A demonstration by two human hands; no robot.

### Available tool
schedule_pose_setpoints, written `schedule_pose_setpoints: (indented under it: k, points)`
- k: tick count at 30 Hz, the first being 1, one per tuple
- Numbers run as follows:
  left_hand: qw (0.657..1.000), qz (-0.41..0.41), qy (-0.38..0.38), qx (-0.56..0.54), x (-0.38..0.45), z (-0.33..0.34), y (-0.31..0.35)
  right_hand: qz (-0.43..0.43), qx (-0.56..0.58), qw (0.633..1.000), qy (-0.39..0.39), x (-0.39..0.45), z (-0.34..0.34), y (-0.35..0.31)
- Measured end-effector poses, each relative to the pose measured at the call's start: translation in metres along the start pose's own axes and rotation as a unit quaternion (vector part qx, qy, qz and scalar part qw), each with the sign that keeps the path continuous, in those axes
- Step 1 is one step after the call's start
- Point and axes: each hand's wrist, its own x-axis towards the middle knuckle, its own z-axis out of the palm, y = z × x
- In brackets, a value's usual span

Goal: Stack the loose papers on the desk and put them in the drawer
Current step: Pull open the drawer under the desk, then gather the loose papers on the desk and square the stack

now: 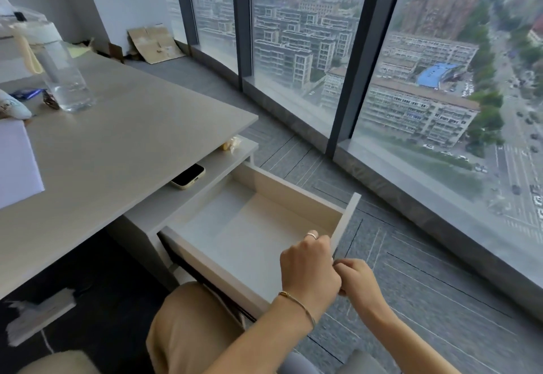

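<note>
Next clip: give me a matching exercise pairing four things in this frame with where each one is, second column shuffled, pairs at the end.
Things:
1. phone
2. water bottle
3. cardboard
4. left hand

Places:
A. leaning against the wall by the window
B. at the front panel of the open drawer
C. on the shelf under the desk top
D. standing on the desk

Pairs: 1-C, 2-D, 3-A, 4-B

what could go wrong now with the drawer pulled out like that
The drawer is pulled far out beside the person's knee, so a bump is possible. Both the left hand and right hand grip its front panel, so pushing it shut could pinch fingers. The papers lie far off on the desk.
</note>
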Motion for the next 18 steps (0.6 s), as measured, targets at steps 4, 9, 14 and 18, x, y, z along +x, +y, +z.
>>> schedule_pose_setpoints:
  k: [4, 9, 14, 18]
  points:
    - [1.000, 0.009, 0.001, -0.013, -0.004, 0.006, 0.012, -0.090, -0.166, 0.977, 0.102, -0.008, -0.015, 0.012]
    - [0.989, 0.005, 0.129, -0.078, 0.018, -0.042, -0.007, -0.281, -0.222, 0.906, 0.227, -0.001, -0.011, -0.070]
    - [0.953, -0.039, 0.282, -0.105, 0.044, -0.141, -0.057, -0.421, -0.125, 0.883, 0.166, 0.006, 0.052, -0.199]
    - [0.921, -0.105, 0.365, -0.090, 0.034, -0.223, -0.123, -0.482, -0.096, 0.866, 0.093, -0.009, 0.124, -0.278]
